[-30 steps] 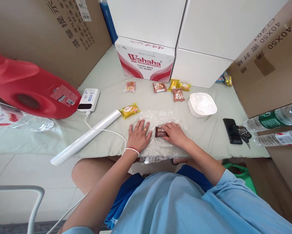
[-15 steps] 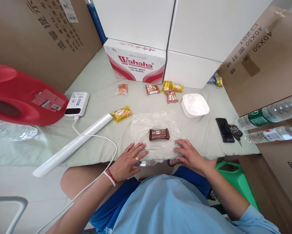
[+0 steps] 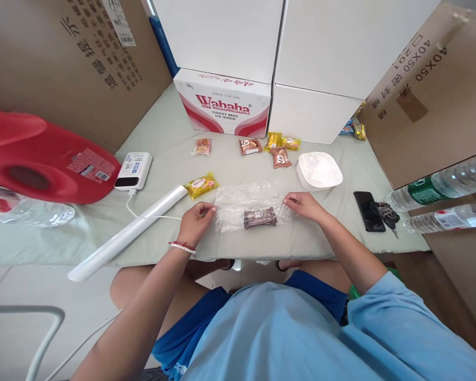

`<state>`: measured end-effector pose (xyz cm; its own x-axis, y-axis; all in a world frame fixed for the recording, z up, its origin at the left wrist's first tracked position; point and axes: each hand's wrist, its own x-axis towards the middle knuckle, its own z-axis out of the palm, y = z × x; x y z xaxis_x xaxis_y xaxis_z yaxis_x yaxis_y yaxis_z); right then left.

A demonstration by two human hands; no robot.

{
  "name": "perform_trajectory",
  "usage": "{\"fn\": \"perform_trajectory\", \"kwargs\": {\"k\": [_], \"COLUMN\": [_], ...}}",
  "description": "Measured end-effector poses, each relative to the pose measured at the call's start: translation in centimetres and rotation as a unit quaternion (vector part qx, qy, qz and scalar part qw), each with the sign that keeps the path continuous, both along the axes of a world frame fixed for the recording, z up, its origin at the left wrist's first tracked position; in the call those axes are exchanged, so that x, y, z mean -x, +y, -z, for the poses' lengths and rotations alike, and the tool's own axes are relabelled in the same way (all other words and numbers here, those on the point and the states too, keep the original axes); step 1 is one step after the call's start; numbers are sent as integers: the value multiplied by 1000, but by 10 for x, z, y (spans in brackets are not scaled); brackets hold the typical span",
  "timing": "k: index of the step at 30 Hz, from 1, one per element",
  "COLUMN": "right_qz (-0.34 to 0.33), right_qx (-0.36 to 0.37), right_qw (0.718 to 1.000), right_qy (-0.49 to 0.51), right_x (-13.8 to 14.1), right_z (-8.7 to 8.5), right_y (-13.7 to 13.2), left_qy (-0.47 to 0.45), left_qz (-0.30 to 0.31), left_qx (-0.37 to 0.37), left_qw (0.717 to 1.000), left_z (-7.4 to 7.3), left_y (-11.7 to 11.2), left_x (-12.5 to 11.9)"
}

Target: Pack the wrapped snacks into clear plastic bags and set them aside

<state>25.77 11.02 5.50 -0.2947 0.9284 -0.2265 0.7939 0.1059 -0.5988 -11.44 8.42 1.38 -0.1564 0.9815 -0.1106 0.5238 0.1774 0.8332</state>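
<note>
A brown wrapped snack bar lies on a sheet of clear plastic wrap spread on the pale green pad. The near half of the sheet is folded over the bar. My left hand pinches the sheet's left edge. My right hand pinches its right edge. Both hands sit level with the bar, one on each side.
A white roll of wrap lies at left beside a yellow snack and a power bank. Several small snacks and a white bowl sit behind. A phone and keys, water bottles, a red jug and boxes surround.
My hands left the near edge of the sheet and carried it up over the bar. They now pinch the sheet at its left and right sides.
</note>
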Motion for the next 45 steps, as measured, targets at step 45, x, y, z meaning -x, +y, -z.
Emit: {"fn": "perform_trajectory", "kwargs": {"k": [45], "right_qz": [-307], "right_qx": [-110], "right_qw": [945], "right_qy": [-37], "right_x": [55], "right_z": [11], "right_y": [-33], "left_qy": [112], "left_qz": [-19], "left_qx": [-49], "left_qw": [992], "left_z": [16], "left_y": [-12], "left_x": [-59]}}
